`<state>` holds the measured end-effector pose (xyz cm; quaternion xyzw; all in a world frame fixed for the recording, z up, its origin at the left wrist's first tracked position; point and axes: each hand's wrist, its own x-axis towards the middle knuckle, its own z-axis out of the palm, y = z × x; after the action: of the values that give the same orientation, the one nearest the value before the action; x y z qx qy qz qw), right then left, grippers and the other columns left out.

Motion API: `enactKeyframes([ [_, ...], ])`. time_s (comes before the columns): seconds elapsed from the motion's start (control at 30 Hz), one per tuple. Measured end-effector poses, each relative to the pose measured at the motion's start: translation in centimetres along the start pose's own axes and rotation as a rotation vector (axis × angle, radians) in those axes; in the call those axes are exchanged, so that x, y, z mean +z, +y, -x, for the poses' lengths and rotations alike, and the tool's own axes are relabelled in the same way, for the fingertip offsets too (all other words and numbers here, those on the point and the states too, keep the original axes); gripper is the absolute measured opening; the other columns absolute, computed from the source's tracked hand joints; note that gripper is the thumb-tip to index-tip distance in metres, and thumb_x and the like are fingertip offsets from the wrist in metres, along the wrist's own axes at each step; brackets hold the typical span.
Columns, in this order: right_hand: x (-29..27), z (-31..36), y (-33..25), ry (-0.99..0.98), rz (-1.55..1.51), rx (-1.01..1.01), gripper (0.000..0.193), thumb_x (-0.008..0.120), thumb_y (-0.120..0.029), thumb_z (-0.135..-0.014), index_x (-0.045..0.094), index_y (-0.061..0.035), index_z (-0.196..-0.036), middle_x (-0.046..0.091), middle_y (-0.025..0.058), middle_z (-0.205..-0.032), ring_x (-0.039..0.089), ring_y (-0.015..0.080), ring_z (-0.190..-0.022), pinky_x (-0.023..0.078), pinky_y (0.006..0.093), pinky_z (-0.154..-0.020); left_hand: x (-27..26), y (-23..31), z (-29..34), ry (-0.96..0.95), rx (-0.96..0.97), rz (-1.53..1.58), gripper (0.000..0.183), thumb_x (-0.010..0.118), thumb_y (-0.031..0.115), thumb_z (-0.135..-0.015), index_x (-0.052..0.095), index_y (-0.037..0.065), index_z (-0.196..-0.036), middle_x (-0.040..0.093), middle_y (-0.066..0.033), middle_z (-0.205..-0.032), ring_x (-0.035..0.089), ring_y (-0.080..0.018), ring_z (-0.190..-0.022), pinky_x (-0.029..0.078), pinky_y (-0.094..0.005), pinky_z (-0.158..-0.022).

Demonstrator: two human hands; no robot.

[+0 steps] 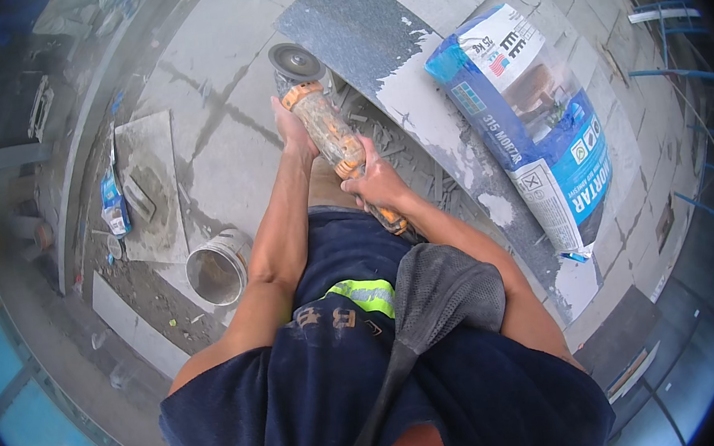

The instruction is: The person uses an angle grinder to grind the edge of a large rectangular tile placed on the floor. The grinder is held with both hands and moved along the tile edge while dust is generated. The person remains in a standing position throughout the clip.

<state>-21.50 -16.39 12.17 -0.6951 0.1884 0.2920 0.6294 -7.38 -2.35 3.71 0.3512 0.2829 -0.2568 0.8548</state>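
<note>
Angle grinder [324,117], orange body, disc end forward over the tiled floor [219,150], beside a grey stone slab [372,38]. Left hand [292,130] closed around its front section; right hand [377,182] clenched on the rear handle. Mortar bag [538,125] lies to the right.

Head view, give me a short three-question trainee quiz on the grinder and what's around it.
1. True or false: both hands hold the angle grinder.
2. Which hand is nearer the grinder's disc: A left, B right?
3. Fill in: the blue and white sack lies on the person's ____ side of the long grey slab.

Key: 1 true, the left hand and the right hand both grip it. 2 A. 3 right.
</note>
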Motion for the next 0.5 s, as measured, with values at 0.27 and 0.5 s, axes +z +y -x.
enactKeyframes([
  [0.27,-0.1,1.0,1.8,0.003,-0.019,-0.034,0.097,0.072,-0.007,-0.084,0.014,-0.0088,-0.161,0.070,0.0142,-0.078,0.066,0.0199,-0.051,0.055,0.0354,-0.047,-0.1,-1.2,1.4,-0.023,0.003,-0.014,0.093,0.007,0.073,-0.101,0.058,0.000,-0.128,0.065,-0.0210,-0.090,0.066,-0.0365,-0.080,0.057,-0.0515,-0.073],
  [0.5,-0.2,1.7,2.4,-0.008,-0.034,0.014,0.094,0.073,-0.004,-0.086,0.016,-0.0110,-0.160,0.069,0.0158,-0.094,0.063,0.0164,-0.053,0.053,0.0332,-0.045,0.1,-2.0,2.1,0.012,-0.018,-0.011,0.094,0.007,0.073,-0.101,0.059,0.000,-0.127,0.065,-0.0210,-0.090,0.066,-0.0366,-0.080,0.057,-0.0515,-0.073],
])
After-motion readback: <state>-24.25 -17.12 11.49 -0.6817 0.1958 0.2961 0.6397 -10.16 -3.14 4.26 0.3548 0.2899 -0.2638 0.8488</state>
